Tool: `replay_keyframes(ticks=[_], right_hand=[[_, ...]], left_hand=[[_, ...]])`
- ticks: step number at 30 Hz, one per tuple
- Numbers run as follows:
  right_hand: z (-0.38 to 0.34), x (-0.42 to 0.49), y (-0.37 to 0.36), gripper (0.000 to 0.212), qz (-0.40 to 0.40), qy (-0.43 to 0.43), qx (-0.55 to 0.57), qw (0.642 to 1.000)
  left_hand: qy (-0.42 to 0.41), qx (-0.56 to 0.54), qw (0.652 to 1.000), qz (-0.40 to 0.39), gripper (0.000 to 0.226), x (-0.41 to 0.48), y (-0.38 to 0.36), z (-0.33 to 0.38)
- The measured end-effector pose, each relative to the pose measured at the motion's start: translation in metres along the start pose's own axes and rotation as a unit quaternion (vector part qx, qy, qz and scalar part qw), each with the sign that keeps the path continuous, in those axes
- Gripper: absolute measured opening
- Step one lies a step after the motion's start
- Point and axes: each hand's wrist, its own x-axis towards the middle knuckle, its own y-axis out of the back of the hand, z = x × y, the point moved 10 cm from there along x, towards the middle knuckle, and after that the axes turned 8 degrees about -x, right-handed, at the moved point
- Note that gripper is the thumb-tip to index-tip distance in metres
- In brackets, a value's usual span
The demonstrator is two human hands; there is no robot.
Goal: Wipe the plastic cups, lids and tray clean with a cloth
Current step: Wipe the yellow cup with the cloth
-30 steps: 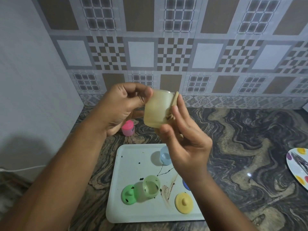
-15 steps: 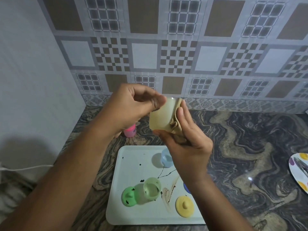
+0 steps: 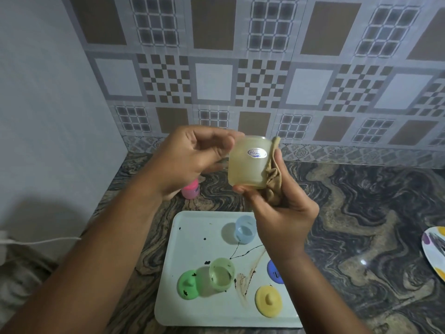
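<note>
The yellowish cup (image 3: 246,166) is held in the air between both hands, above the far edge of the tray (image 3: 192,239) and well clear of the surface (image 3: 361,213). It stands roughly upright, long axis running top to bottom, with its oval sticker facing the camera (which end is the open one I cannot tell). The left hand (image 3: 192,160) lies to the cup's left, fingers curled, thumb and fingertips gripping the upper left wall. The right hand (image 3: 286,213) lies to its right and lower. Its thumb props the bottom edge while its fingers pinch the tan cloth (image 3: 272,182) against the right wall. The cloth therefore covers only that right flank, and the sticker face and left side are bare. As I judge it, the next wipe depends on the left hand turning the cup about its upright axis to bring bare wall round to the cloth. The blue cup (image 3: 244,229) and green cup (image 3: 221,273) wait on the spattered tray.
</note>
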Motion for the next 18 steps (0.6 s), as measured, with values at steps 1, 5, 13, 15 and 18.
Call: replay_keyframes(ticks=[1,5,13,15,18], right_hand=[[0.002,0.001,-0.001,0.076,0.001,-0.012,0.004,1.0],[-0.019,0.004,-0.004,0.07,-0.018,0.077,-0.077,0.994],[-0.031,0.006,-0.01,0.059,-0.036,0.158,-0.157,0.974],[-0.028,0.005,-0.006,0.061,-0.024,0.143,-0.129,0.981],[-0.02,0.003,0.001,0.067,-0.007,0.098,-0.067,0.993]], left_hand=[[0.006,-0.006,1.0,0.003,0.032,0.0,0.001,-0.003],[-0.003,-0.004,1.0,0.025,0.023,0.001,0.006,0.0],[-0.022,0.071,0.996,0.043,0.009,0.001,0.005,0.005],[0.005,0.02,0.999,0.032,0.007,0.001,0.005,-0.001],[0.034,-0.04,0.998,0.02,0.014,0.002,0.005,-0.011]])
